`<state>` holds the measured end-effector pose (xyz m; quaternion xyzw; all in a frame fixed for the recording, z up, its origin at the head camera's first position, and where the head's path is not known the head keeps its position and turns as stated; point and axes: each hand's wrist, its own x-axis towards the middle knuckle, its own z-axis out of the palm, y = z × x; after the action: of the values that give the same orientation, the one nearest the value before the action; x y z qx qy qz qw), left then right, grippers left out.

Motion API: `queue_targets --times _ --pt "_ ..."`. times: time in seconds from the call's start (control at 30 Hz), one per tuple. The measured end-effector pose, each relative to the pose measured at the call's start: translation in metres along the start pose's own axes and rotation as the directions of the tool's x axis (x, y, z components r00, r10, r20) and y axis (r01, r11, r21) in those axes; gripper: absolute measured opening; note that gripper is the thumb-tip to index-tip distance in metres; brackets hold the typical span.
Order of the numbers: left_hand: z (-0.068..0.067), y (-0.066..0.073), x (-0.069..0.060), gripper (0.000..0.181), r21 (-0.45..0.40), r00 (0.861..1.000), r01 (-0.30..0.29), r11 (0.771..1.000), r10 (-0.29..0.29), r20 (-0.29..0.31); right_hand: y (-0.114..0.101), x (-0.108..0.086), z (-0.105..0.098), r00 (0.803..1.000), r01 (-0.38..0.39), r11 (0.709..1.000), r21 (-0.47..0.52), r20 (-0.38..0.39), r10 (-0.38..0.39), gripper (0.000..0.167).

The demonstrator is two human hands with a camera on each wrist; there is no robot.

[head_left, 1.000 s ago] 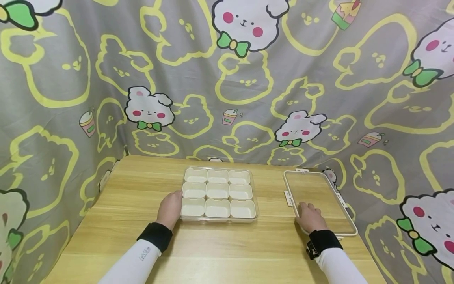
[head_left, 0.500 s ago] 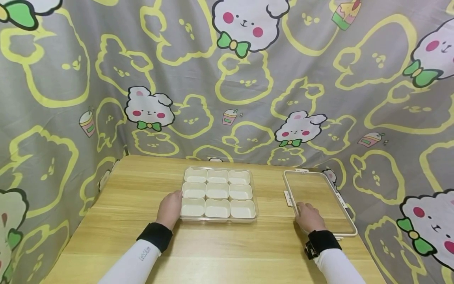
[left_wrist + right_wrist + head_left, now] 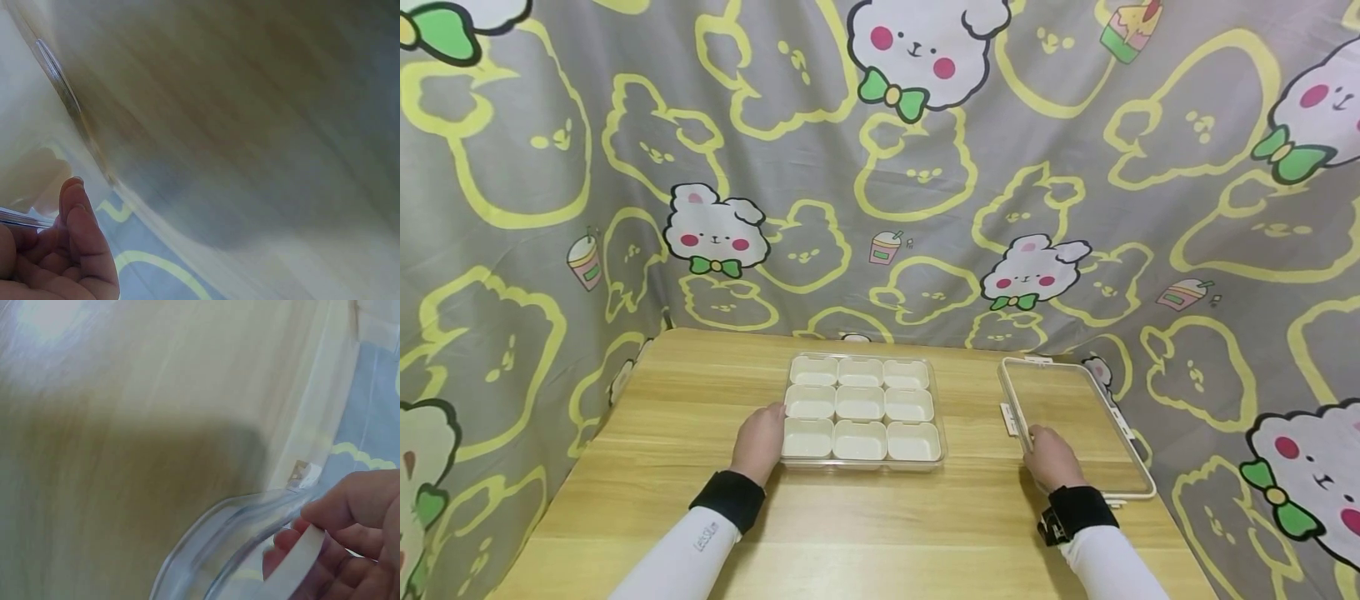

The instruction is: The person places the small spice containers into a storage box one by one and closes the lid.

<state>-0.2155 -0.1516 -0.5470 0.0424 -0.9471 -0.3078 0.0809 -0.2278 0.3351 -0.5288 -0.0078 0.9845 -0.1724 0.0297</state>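
A clear plastic box [image 3: 943,457] holds several small cream cups [image 3: 860,403] in rows. At its left side is my left hand [image 3: 760,442], with fingers and thumb on either side of the rim [image 3: 22,219] in the left wrist view. To the right lies a clear lid [image 3: 1078,417] with a pale frame and side clips. My right hand [image 3: 1054,460] grips the lid's left edge near its front corner. In the right wrist view, thumb and fingers pinch the pale frame strip [image 3: 290,569]. The cups show nothing inside them.
Both things lie on a wood-grain table [image 3: 865,533], with bare wood between them. A grey curtain [image 3: 820,167] with rabbit prints hangs along the back and both sides. The lid is close to the table's right edge.
My right hand has shifted slightly left and its fingers have drawn in around the lid's edge. The lid's left edge looks slightly raised. My left hand and the box have stayed put.
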Motion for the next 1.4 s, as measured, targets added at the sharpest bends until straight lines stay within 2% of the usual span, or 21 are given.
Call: queue_targets --times 0.13,0.37,0.6,1.13,1.4 --pt "0.0 0.0 0.0 0.037 -0.007 1.0 0.004 1.0 -0.004 0.001 -0.003 -0.001 -0.002 1.0 -0.005 0.999 0.037 0.006 0.005 0.035" --pt "0.001 0.0 0.0 0.036 -0.011 1.0 -0.007 1.0 0.007 0.004 -0.012 -0.002 -0.007 0.999 0.036 0.995 0.095 -0.013 -0.035 0.036" --pt "0.001 -0.001 0.0 0.034 -0.004 1.0 -0.017 1.0 0.017 -0.005 -0.027 -0.004 -0.013 1.0 0.017 0.988 0.154 0.023 -0.021 0.038" --pt "0.003 -0.002 0.001 0.033 0.004 1.0 -0.026 1.0 0.026 -0.008 -0.045 -0.008 -0.019 0.998 0.057 0.984 0.169 0.015 -0.061 0.048" --pt "0.002 -0.002 0.0 0.034 0.007 0.999 -0.034 0.999 0.035 -0.019 -0.051 -0.011 -0.024 0.997 0.077 0.983 0.164 0.007 -0.079 0.046"
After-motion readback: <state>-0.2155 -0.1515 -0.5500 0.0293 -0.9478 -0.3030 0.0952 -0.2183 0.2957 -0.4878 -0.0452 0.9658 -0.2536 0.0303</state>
